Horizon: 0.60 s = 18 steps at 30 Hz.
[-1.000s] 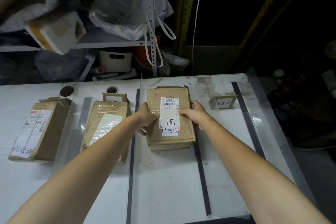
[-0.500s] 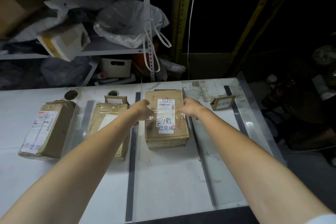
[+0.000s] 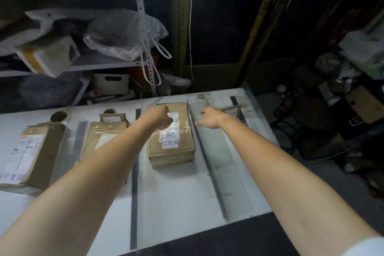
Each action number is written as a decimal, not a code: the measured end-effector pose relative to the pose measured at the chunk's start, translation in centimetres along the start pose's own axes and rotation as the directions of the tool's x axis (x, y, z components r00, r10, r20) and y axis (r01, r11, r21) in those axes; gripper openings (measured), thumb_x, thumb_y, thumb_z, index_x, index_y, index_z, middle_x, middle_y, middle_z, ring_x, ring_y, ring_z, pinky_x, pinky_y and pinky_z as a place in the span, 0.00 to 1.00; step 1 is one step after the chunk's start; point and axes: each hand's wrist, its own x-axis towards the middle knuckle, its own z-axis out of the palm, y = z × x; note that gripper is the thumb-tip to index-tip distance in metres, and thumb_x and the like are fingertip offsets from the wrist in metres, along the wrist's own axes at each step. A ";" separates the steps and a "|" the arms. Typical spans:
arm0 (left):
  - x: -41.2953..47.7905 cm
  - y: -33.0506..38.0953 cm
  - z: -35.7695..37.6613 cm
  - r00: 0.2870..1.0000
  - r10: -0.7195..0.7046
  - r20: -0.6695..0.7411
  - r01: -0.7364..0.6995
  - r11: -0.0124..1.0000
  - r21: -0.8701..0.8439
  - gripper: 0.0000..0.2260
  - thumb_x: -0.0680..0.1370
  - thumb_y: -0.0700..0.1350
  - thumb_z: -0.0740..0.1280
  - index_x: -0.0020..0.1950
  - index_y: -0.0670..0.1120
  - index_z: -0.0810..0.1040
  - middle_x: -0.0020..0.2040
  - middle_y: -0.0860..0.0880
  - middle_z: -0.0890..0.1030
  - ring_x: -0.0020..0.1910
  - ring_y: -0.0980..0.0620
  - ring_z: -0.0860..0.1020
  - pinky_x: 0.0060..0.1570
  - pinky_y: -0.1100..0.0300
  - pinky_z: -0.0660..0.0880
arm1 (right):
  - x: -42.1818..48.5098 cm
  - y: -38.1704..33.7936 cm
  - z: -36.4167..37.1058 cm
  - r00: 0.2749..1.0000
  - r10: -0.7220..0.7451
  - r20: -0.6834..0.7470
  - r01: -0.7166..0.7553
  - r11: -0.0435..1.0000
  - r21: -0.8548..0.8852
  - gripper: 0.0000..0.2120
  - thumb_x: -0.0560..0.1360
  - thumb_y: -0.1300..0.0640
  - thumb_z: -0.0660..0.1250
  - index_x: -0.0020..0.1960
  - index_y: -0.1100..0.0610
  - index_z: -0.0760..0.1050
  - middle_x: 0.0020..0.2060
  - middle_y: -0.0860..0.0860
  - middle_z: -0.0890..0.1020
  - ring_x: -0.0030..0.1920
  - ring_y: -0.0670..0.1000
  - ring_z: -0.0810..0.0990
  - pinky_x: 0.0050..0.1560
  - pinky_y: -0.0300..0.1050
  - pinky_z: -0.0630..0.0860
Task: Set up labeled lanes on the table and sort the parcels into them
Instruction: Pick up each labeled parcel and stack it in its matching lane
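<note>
Three brown parcels lie in taped lanes on the white table (image 3: 178,199). The parcel with a white handwritten label (image 3: 172,151) lies in the third lane. My left hand (image 3: 161,118) hovers over its far left corner, fingers loosely curled, with nothing held. My right hand (image 3: 209,118) is off the parcel to its right, above the dark tape line (image 3: 207,164), with relaxed fingers and nothing in it. A second parcel (image 3: 99,141) and a third parcel (image 3: 29,156) lie in the lanes to the left. A small cardboard label card (image 3: 231,110) stands at the far end of the right lane.
Another label card (image 3: 113,117) stands behind the second parcel. More dark tape strips (image 3: 134,183) divide the table, and two round holes (image 3: 59,116) sit near its far edge. A cluttered shelf with plastic bags (image 3: 124,35) stands behind. Dark clutter fills the floor at right.
Both hands have let go of the labelled parcel's sides. The right hand moved right, off the parcel; the left hand rose over its top. The parcel stays in the third lane.
</note>
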 end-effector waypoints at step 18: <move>0.7 12.5 11.5 0.991 -0.123 -0.043 0.128 0.983 0.133 0.15 0.80 0.49 0.60 0.64 0.47 0.75 0.61 0.40 0.79 0.60 0.37 0.74 0.60 0.49 0.71 | 5.1 17.8 3.1 0.994 -0.018 0.106 0.023 0.999 -0.049 0.29 0.78 0.46 0.65 0.76 0.54 0.64 0.69 0.55 0.74 0.66 0.58 0.74 0.59 0.49 0.73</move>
